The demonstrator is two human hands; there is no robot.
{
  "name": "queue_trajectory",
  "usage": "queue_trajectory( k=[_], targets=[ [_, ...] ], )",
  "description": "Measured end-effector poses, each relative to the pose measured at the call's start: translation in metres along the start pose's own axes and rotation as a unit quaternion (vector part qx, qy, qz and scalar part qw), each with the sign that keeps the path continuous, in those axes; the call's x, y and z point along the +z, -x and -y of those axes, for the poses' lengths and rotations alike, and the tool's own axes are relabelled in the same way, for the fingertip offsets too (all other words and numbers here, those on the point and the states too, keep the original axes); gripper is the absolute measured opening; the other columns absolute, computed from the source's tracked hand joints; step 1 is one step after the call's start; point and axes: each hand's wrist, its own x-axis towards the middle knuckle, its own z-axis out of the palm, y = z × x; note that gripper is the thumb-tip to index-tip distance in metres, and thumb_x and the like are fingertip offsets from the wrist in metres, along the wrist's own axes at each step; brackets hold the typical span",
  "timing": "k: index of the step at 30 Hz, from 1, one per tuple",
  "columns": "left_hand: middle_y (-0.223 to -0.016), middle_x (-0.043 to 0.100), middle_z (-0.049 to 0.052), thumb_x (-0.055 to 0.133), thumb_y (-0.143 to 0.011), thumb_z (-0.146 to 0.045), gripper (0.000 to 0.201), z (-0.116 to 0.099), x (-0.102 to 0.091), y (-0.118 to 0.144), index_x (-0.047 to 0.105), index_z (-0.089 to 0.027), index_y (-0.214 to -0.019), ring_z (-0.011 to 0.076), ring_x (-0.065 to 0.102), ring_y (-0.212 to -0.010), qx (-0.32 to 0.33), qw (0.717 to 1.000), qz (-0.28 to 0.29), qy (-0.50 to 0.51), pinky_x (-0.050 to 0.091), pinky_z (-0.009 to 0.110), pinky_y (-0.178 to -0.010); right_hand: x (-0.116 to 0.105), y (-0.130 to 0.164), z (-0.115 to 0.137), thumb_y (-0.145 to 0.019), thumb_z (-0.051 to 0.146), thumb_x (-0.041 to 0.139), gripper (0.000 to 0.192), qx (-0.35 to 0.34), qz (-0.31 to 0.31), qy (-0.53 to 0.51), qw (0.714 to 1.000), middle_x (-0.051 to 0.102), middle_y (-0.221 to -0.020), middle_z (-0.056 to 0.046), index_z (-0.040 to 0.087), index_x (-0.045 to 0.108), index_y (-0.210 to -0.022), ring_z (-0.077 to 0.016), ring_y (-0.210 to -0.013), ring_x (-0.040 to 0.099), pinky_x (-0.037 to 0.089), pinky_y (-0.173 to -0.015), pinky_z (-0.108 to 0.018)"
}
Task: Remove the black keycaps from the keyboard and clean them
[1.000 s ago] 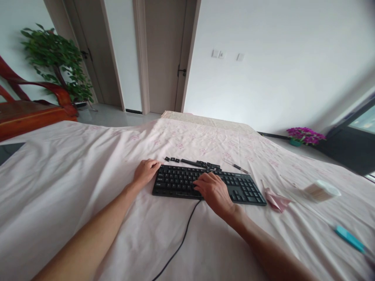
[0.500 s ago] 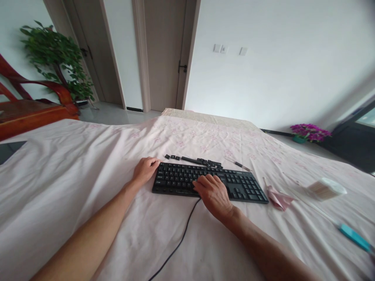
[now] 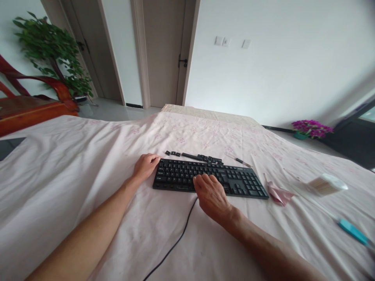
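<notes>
A leafy green plant point(image 3: 52, 50) stands far left of the keyboard point(image 3: 209, 178), behind a curved red wooden seat point(image 3: 32, 105). A person's left hand point(image 3: 145, 166), fingers loosely curled, rests against the keyboard's left end, touching its edge without clearly gripping it. The keyboard, a flat black plastic slab with rows of square keys, lies at the middle of a wrinkled pale pink sheet point(image 3: 73, 175) with a faint floral print. Just behind the keyboard sit loose black keycaps point(image 3: 193, 157) in a ragged line, one of them a long bar. A thin black cable point(image 3: 175, 244) curves away from the keyboard's near edge. The right hand point(image 3: 212, 195) lies palm down over the keyboard's lower middle, fingers spread flat on the keys and holding nothing. Behind the keyboard's right part lies a slim dark-handled tool point(image 3: 238, 160). Right of the keyboard are a crumpled pink scrap point(image 3: 278, 194), a round tub point(image 3: 326, 184) on its side, and a teal-handled stick point(image 3: 351, 231); purple flowers point(image 3: 312, 128) stand on the floor beyond.
</notes>
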Motion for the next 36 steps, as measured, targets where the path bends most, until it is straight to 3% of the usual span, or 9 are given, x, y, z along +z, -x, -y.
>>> queue_trajectory(
  k=[5,10,16,22,27,32,36],
  targets=[
    [-0.105,0.071,0.002,0.044,-0.084,-0.036,0.033,-0.001,-0.001,0.001,0.073,-0.026,-0.098,0.0213,0.060,-0.097,-0.007,1.000,0.005,-0.012,0.044,0.026,-0.081,-0.002,-0.001,0.004,-0.073,0.000,0.050,0.024,-0.012,0.026,-0.001,1.000,0.056,-0.085,-0.010,0.016,0.064,-0.085,-0.0241,-0.079,0.044,0.030,-0.064,-0.037],
    [-0.106,0.071,0.003,0.044,-0.085,-0.036,0.034,-0.002,-0.002,0.002,0.073,-0.025,-0.098,0.0210,0.060,-0.098,-0.009,1.000,0.008,-0.015,0.043,0.026,-0.080,-0.005,-0.002,-0.008,-0.080,0.004,0.048,0.030,0.025,0.021,-0.062,0.998,0.059,-0.085,-0.009,0.017,0.067,-0.099,-0.0212,-0.081,0.048,0.033,-0.068,-0.034],
    [-0.105,0.070,0.002,0.044,-0.085,-0.037,0.032,0.001,0.001,0.000,0.073,-0.025,-0.096,0.0204,0.060,-0.098,-0.007,1.000,0.011,-0.014,0.043,0.027,-0.084,0.005,-0.022,-0.065,-0.085,0.010,0.046,0.036,0.130,-0.030,-0.194,0.972,0.066,-0.097,-0.002,0.027,0.069,-0.107,-0.0162,-0.091,0.055,0.037,-0.084,-0.027],
    [-0.102,0.071,0.001,0.043,-0.086,-0.038,0.033,0.005,0.003,-0.001,0.072,-0.026,-0.094,0.0200,0.061,-0.096,0.015,1.000,0.010,-0.009,0.044,0.027,-0.083,0.027,-0.062,-0.114,-0.084,0.023,0.055,0.022,0.202,-0.025,-0.189,0.961,0.069,-0.101,-0.002,0.024,0.074,-0.096,-0.0186,-0.096,0.054,0.036,-0.088,-0.027],
    [-0.101,0.071,0.000,0.042,-0.087,-0.037,0.033,0.005,0.003,-0.001,0.072,-0.026,-0.094,0.0195,0.061,-0.098,0.014,1.000,0.007,-0.010,0.044,0.027,-0.085,0.043,-0.090,-0.118,-0.083,0.027,0.055,0.022,0.251,0.036,-0.152,0.955,0.068,-0.103,-0.005,0.024,0.075,-0.089,-0.0223,-0.101,0.050,0.034,-0.084,-0.029],
    [-0.102,0.070,0.000,0.042,-0.087,-0.037,0.032,0.002,0.001,-0.001,0.072,-0.027,-0.094,0.0197,0.060,-0.099,0.006,1.000,0.012,-0.013,0.043,0.027,-0.086,0.055,-0.106,-0.117,-0.074,0.023,0.063,0.014,0.261,0.075,-0.148,0.951,0.070,-0.094,-0.007,0.025,0.076,-0.078,-0.0245,-0.100,0.049,0.032,-0.082,-0.032],
    [-0.102,0.070,0.000,0.042,-0.086,-0.037,0.032,0.002,0.001,-0.001,0.072,-0.028,-0.093,0.0198,0.060,-0.099,0.002,1.000,0.009,-0.014,0.043,0.027,-0.085,0.062,-0.114,-0.119,-0.074,0.025,0.063,0.015,0.268,0.086,-0.142,0.949,0.070,-0.096,-0.006,0.026,0.076,-0.080,-0.0235,-0.101,0.049,0.031,-0.081,-0.031]
  ],
)
